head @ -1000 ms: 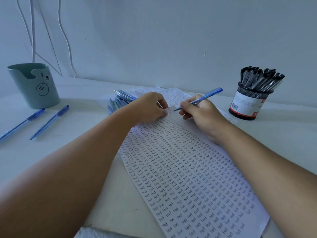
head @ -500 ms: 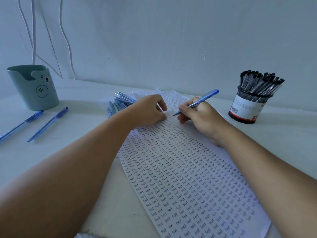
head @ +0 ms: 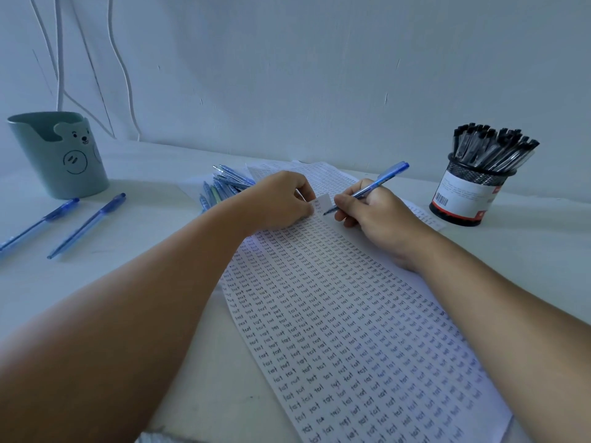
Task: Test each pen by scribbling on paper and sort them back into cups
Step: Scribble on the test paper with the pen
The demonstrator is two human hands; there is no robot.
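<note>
Item, step in hand: the scribble test of one blue pen [head: 372, 187], which we hold in our right hand [head: 374, 215], fingers and thumb curled tight round the lower barrel in a writing grip, the tip down at the paper [head: 351, 330] just ahead of our fingertips and the cap end slanting up and away behind the knuckles. Item, our left hand [head: 281, 203]: fingers curled, pinching and lifting a small corner of the sheet just beside the pen tip; whether the tip touches the page or the raised corner we cannot tell. Item, the paper itself: already filled with rows of small written marks from near our fingers down toward our elbows. Item, a heap of blue pens [head: 224, 187] lying just beyond our left knuckles, partly hidden by that hand. Item, two loose blue pens [head: 64, 223] well to the left of our left hand, near the green bear cup [head: 60, 155]. Item, the mesh cup of black pens [head: 479, 177], to the right of our right hand. Next move, as we judge it: make a short mark, read whether ink flows, then carry this pen to the cup that suits it; which cup we cannot say.
</note>
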